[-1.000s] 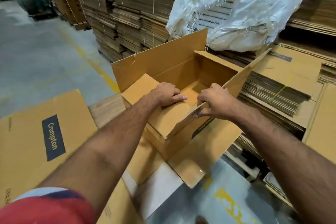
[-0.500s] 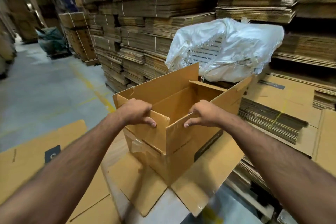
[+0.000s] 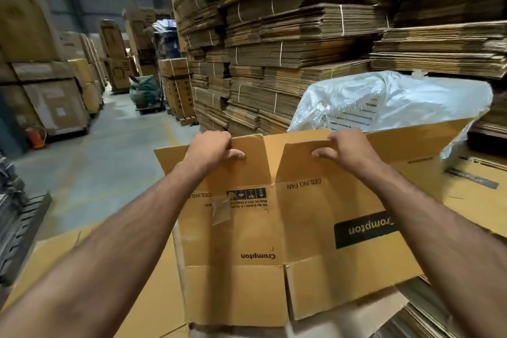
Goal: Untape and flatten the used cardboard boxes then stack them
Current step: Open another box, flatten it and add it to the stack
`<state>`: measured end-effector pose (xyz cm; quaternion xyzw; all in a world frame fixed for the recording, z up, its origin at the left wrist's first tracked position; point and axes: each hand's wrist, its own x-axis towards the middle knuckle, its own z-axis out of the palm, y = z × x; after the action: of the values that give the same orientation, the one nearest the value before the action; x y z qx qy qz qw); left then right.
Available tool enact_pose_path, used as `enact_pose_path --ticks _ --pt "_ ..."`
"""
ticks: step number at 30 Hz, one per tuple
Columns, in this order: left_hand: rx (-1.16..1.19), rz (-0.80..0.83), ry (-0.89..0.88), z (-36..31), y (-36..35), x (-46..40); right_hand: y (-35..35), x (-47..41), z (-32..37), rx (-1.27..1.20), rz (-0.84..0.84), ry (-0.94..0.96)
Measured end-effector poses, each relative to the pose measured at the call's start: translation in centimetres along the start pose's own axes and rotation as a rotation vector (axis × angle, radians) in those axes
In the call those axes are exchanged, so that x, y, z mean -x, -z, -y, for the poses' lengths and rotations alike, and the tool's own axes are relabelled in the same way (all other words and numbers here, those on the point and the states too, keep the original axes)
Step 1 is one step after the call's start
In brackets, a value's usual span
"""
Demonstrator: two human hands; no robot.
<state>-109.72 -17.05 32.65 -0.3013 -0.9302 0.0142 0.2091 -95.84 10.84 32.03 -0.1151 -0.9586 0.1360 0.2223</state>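
The warehouse dominates: tied bundles of flattened cardboard (image 3: 288,44) rise in a wall straight ahead, more cartons on pallets (image 3: 52,101) line the left side of a grey concrete floor (image 3: 104,159) with faint yellow lines, and a crumpled white plastic sack (image 3: 397,101) lies on a low stack to the right.

In front of all that, the used box (image 3: 288,225) is held up at chest height, collapsed into a broad, nearly flat panel, its printing upside down. Below and left of it lies another flattened sheet (image 3: 153,296) on the floor, and more printed board rests to the right (image 3: 472,189); that looks like where this one belongs.

The box seems light for its size. It is corrugated, stiff across the panels but hinged at every crease, so the lower flaps hang loose and may swing or catch air when it is laid down. A scrap of clear tape (image 3: 220,211) clings near the left crease and may need peeling.

The left hand (image 3: 211,147) grips the top edge of the left upper flap, fingers curled over it and thumb on the near face. The right hand (image 3: 345,145) holds the right upper flap the same way. I would judge that top edge a sound place to hold; gripping nearer the corners would steady the sheet better.
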Motion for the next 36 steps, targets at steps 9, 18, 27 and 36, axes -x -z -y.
enact_pose_path --ticks 9,18,27,36 --pt "-0.118 -0.372 0.188 -2.6 4.2 -1.4 -0.3 -1.0 2.4 0.041 -0.394 0.012" --pt "-0.028 -0.274 0.353 -2.2 2.4 -2.1 -1.1 -3.0 3.1 0.085 -0.391 0.069" --pt "-0.061 -0.165 0.348 -3.0 0.5 -2.3 -1.7 -3.0 2.3 0.130 -0.255 0.067" --pt "-0.266 -0.154 0.279 -5.0 0.9 -2.5 -1.3 -2.9 1.7 0.006 -0.189 -0.044"
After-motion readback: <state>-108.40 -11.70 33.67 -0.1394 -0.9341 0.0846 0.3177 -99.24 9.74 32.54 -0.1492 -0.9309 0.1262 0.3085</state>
